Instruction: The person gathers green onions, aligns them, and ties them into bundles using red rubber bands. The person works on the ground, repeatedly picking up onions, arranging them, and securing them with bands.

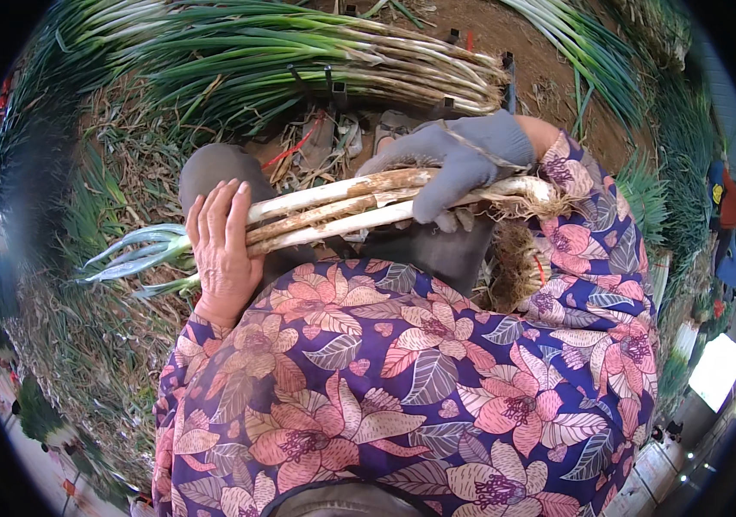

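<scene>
Several long white-stemmed green onions (336,220) lie across my lap, roots to the right and cut-looking leaf tops to the left. My bare left hand (226,249) is wrapped over their leaf end. My right hand (455,161), in a grey knit glove with a cord around it, grips the stems near the roots (529,203). Soil stains some of the stems brown. Beyond my knees, a large pile of green onions (368,58) rests in a metal rack (339,94), its roots facing right.
Under my right forearm stands a root-end bundle with a red tie (516,265). Leaf scraps (103,362) cover the ground at left. A red strip (293,145) hangs by the rack. More green onions (584,55) lie at the upper right. People (730,213) are at the far right.
</scene>
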`<state>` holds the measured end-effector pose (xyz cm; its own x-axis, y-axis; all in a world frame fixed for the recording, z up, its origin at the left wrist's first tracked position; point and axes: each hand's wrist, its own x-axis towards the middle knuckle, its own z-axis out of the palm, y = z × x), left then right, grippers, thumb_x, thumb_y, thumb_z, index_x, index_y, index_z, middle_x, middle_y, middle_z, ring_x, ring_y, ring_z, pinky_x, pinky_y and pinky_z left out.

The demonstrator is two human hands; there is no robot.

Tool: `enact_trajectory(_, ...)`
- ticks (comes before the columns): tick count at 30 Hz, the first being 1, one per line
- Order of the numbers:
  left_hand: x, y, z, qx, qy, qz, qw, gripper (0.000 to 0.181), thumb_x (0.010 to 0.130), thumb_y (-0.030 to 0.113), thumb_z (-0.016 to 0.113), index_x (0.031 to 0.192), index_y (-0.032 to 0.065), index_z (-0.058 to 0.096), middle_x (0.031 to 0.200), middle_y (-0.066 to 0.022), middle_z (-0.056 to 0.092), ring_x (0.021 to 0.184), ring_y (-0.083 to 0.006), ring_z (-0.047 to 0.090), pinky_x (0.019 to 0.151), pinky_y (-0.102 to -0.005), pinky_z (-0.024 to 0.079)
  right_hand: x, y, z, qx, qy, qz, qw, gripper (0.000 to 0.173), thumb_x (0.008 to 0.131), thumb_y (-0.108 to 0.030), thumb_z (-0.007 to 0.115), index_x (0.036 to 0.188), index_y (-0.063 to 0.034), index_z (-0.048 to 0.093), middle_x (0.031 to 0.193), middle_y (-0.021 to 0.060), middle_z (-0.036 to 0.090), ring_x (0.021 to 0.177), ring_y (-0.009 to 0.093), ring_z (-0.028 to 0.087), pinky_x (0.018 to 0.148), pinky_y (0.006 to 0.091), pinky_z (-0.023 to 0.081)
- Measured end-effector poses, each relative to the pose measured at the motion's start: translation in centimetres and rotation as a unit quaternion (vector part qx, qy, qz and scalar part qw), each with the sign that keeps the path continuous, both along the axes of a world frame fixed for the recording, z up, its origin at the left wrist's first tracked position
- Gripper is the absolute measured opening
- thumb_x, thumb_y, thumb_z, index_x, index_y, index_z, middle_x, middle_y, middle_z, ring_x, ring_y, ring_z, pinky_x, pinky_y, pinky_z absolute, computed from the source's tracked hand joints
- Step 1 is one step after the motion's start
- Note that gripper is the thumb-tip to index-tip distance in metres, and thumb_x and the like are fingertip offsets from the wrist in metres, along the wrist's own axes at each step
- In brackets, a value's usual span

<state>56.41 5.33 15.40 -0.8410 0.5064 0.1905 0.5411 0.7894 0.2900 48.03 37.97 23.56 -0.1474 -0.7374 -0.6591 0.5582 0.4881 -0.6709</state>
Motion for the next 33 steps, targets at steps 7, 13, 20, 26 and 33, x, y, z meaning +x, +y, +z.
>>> enact_trajectory(7,0.5,0.1,-0.1,-0.016,0.008,0.038,0.999,0.083,0.058,0.006,0.067,0.137,0.0016,0.042,0.135,-0.0173,0.047,0.129,-0.0347,0.042,0.114,-0.0502,0.024,-0.7,3.7,0.9,0.044,0.182,-0.023,0.982,0.062,0.074,-0.01,0.07,0.134,-0.0033,0.055,0.135,0.013,0.055,0.121,0.022,0.053,0.095,0.0338,0.048)
enact_trajectory(13,0.2,0.4,0.3,-0.003,-0.052,0.033,0.998,0.09,0.055,0.006,0.07,0.14,0.0037,0.042,0.115,-0.0128,0.052,0.111,-0.0324,0.049,0.101,-0.0467,0.033,1.1,6.4,-1.8,-0.044,0.582,0.048,0.81,0.047,0.083,-0.02,0.071,0.125,-0.0019,0.061,0.127,0.0133,0.059,0.115,0.023,0.058,0.095,0.0357,0.049)
enact_trajectory(20,-1.6,-0.3,1.7,-0.002,-0.066,0.011,0.998,0.081,0.061,0.0,0.061,0.14,0.008,0.045,0.092,-0.0124,0.049,0.087,-0.034,0.049,0.08,-0.042,0.04,3.8,4.4,-3.7,0.053,0.332,-0.223,0.915,0.033,0.094,-0.02,0.061,0.121,-0.0013,0.061,0.106,0.0112,0.067,0.091,0.017,0.066,0.074,0.0294,0.057)
enact_trajectory(26,0.0,-2.0,0.5,0.038,-0.001,0.06,0.997,0.075,0.066,0.001,0.052,0.14,0.004,0.046,0.114,-0.023,0.057,0.104,-0.0467,0.05,0.096,-0.0504,0.037,1.6,2.5,-0.7,-0.167,0.276,-0.304,0.896,0.036,0.096,-0.032,0.056,0.113,-0.0008,0.064,0.108,0.0103,0.068,0.103,0.023,0.064,0.089,0.0363,0.052)
enact_trajectory(33,-0.6,-0.3,2.0,0.049,-0.035,0.066,0.996,0.069,0.077,0.002,0.051,0.145,0.0047,0.038,0.132,-0.0242,0.05,0.12,-0.046,0.046,0.1,-0.0506,0.034,6.7,-0.3,-6.0,-0.262,-0.099,-0.613,0.739,0.036,0.093,-0.022,0.06,0.122,-0.0005,0.06,0.097,0.0099,0.07,0.077,0.024,0.069,0.065,0.0317,0.055)
